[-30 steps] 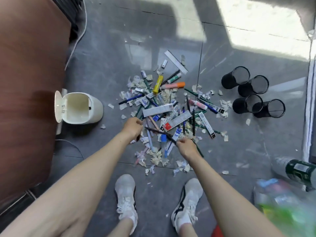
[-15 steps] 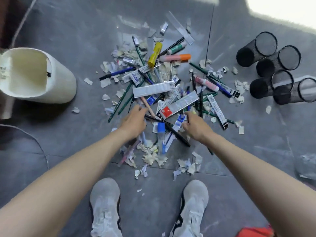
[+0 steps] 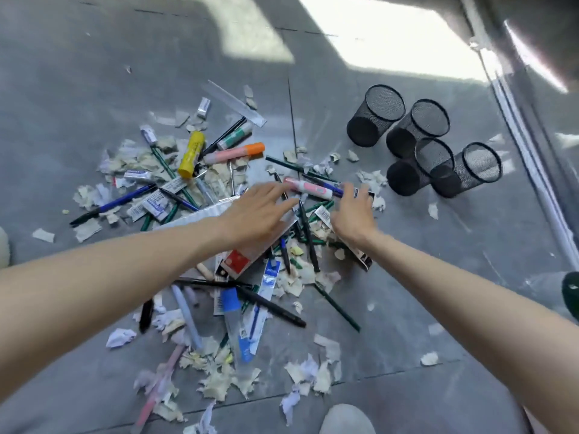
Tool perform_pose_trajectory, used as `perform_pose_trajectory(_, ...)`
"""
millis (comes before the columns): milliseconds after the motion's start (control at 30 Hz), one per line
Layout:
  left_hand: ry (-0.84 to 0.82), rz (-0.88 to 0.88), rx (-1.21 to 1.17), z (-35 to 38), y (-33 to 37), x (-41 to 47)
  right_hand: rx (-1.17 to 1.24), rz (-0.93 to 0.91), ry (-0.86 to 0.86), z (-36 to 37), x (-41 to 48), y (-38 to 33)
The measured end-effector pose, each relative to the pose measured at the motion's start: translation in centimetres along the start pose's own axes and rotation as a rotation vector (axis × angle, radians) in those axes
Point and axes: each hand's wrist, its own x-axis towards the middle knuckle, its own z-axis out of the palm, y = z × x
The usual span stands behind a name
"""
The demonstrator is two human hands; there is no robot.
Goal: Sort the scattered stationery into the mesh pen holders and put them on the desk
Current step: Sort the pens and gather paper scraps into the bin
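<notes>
Hovering over the stationery pile [image 3: 232, 302], the left hand [image 3: 260, 211] and right hand [image 3: 354, 214] are showing straight, empty fingers beside a pink pen [image 3: 308, 187], likely for gathering; four mesh holders [image 3: 407, 136] are lying unfilled on the floor [image 3: 94, 73] nearby

Daylight enters from the upper right and burns out a white patch on the glossy grey floor [image 3: 391, 48] at the top of the frame. Elsewhere the light is soft, with faint shadows. The mesh holders [image 3: 376, 114] look fairly sharp. Motion blur smears the right edge and the paper scraps [image 3: 219, 383] at the bottom, and the wide lens stretches the corners.
</notes>
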Motion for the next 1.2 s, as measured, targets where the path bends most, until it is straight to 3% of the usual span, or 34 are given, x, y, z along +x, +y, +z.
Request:
perform_pose_trajectory(133,-0.038,-0.176,-0.064,0.5,0.6,3.8,0.07,0.081,-0.048,-2.1,3.9,2.9)
perform_pose_trajectory(267,-0.095,-0.389,-0.303,0.3,0.5,6.6,0.15,0.167,-0.107,-2.9,5.4,4.4)
perform_pose_trajectory(500,-0.109,-0.546,-0.483,0.8,0.5,9.9,0.241,0.242,-0.058,-2.0,6.6,3.3)
perform_pose_trajectory(633,-0.084,-0.599,-0.436,1.7,-0.3,11.8,0.251,0.165,-0.067,-2.2,8.3,1.7)
perform_pose_trajectory(767,0.041,-0.592,-0.392,2.3,-0.2,13.6,0.214,0.088,-0.105,-2.4,9.6,0.4)
perform_pose_trajectory(967,0.056,-0.283,-0.515,2.7,1.8,14.6,0.126,-0.174,-0.069,-1.5,9.8,-0.4)
perform_pose_trajectory(1033,0.21,-0.241,-0.59,3.3,1.6,14.0,0.204,-0.264,-0.048,-1.3,9.7,-0.6)
perform_pose_trajectory(1133,0.381,-0.377,-0.6,3.8,0.7,12.5,0.174,-0.379,-0.057,-0.8,9.9,-0.7)
perform_pose_trajectory(1200,0.318,-0.432,-0.597,3.6,-0.5,12.1,0.01,-0.423,-0.037,-0.1,9.9,-0.3)
